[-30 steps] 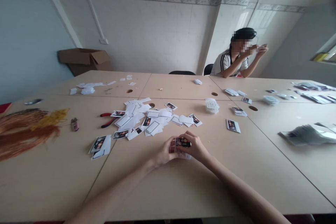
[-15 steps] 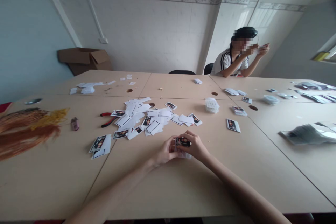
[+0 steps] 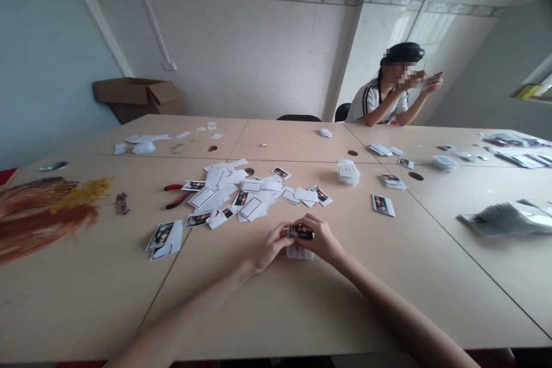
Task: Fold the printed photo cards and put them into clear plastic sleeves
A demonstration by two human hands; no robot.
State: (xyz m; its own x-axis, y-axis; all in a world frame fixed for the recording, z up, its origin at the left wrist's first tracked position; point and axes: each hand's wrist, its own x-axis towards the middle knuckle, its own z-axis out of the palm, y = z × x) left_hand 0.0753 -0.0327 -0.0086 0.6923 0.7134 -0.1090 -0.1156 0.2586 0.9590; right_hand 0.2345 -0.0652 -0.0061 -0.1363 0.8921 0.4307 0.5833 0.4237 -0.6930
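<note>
Item 1: left hand (image 3: 273, 246), bare, at lower centre of the head view, was turned inward with its fingers (image 3: 283, 231) curled toward the right hand.
Item 2: right hand (image 3: 322, 240), bare, back upward, was bent over at the knuckles, its fingers reaching toward the left hand.
Item 3: left forearm (image 3: 190, 315), bare, ran diagonally from the bottom edge of the view up to the left wrist.
Item 4: right forearm (image 3: 401, 309), bare, ran diagonally from the lower right up to the right wrist.
Condition: all 2 hands were closed and held close together, and the 2 arms formed a narrow V.
</note>
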